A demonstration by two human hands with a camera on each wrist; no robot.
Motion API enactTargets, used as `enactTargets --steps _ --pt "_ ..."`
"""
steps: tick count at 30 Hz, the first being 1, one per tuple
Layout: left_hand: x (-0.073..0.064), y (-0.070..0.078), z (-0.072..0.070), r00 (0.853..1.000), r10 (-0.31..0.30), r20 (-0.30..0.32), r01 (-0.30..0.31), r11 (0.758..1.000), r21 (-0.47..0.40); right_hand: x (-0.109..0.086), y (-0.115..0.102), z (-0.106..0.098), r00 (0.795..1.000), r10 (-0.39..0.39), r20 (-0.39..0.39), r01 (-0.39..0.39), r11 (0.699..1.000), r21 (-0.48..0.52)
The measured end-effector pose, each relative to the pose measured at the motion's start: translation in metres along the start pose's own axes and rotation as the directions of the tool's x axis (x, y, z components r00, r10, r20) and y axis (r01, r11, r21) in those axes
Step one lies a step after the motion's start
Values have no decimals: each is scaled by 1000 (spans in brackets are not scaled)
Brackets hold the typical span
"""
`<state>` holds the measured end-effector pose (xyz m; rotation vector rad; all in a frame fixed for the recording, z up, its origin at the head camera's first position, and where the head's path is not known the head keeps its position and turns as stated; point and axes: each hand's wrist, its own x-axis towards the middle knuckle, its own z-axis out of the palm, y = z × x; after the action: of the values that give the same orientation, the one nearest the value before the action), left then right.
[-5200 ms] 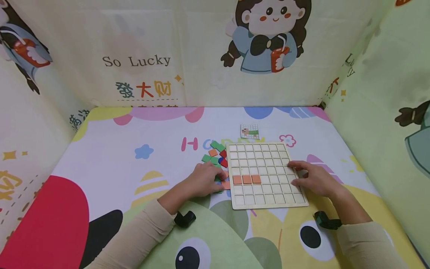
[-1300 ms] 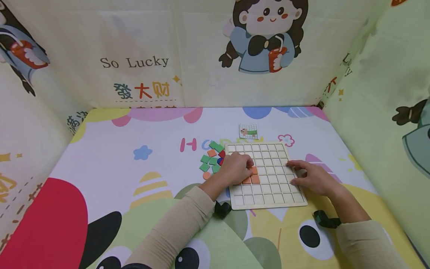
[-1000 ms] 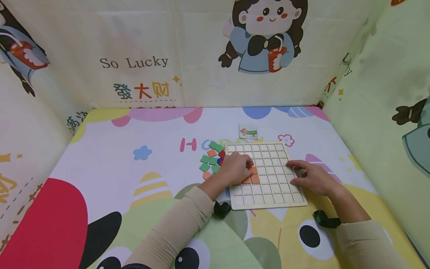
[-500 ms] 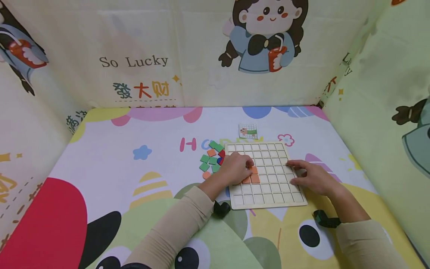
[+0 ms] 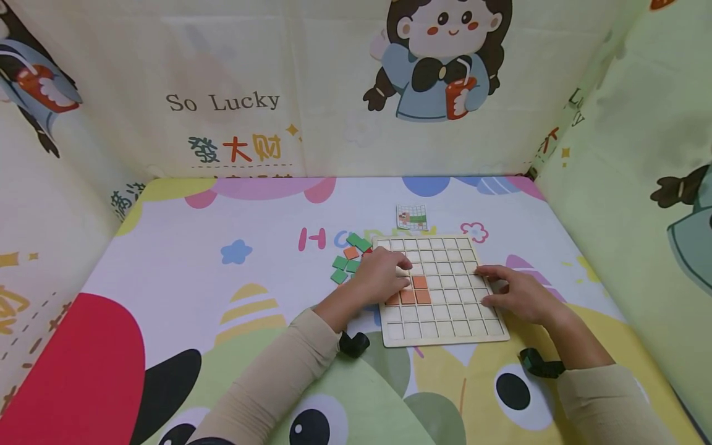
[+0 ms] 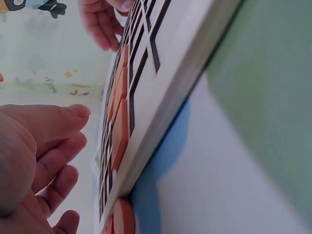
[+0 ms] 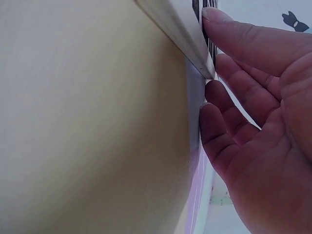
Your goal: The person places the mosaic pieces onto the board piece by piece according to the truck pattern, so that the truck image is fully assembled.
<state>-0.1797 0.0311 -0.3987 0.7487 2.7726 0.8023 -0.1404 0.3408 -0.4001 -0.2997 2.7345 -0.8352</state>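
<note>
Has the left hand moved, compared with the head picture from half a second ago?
Yes. Against the grid board, the left hand has shifted to the left, uncovering more of the orange tiles.

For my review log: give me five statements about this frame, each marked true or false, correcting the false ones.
1. The right hand touches the board at its right edge. True.
2. The left hand is gripping orange tiles. False: it holds nothing.
3. Orange tiles sit in cells of the board. True.
4. The picture card lies on the board. False: it lies on the table, beyond the far edge.
5. Green tiles lie left of the board. True.
</note>
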Motion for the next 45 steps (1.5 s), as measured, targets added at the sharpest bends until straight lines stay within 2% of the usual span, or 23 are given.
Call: enactTargets --steps 8,15,21,23,30,36,45 --pt "-9 -14 -15 999 -35 -25 33 996 -81 0 2 0 1000 -8 -5 8 1000 -6" --pt "-15 -37 -30 997 -66 -49 64 997 -43 0 1 1 1000 -12 -7 12 1000 -5" --pt "-17 -58 -43 987 -149 -56 144 987 -73 -1 -1 0 1000 -9 -5 9 1000 -9" --pt "-18 -65 -45 985 -159 -62 155 986 -62 -1 -1 0 1000 -10 -5 10 1000 -8" --pt "-18 -79 -49 981 -183 -72 182 983 -14 0 -1 0 1000 -7 -4 7 1000 -9" --pt "-15 -86 -45 979 -185 -85 190 981 44 -1 -1 1 1000 1 -2 -1 1000 -4" --pt "-10 -89 -42 966 -242 -93 244 969 18 -1 -1 0 1000 -1 -2 1 1000 -2"
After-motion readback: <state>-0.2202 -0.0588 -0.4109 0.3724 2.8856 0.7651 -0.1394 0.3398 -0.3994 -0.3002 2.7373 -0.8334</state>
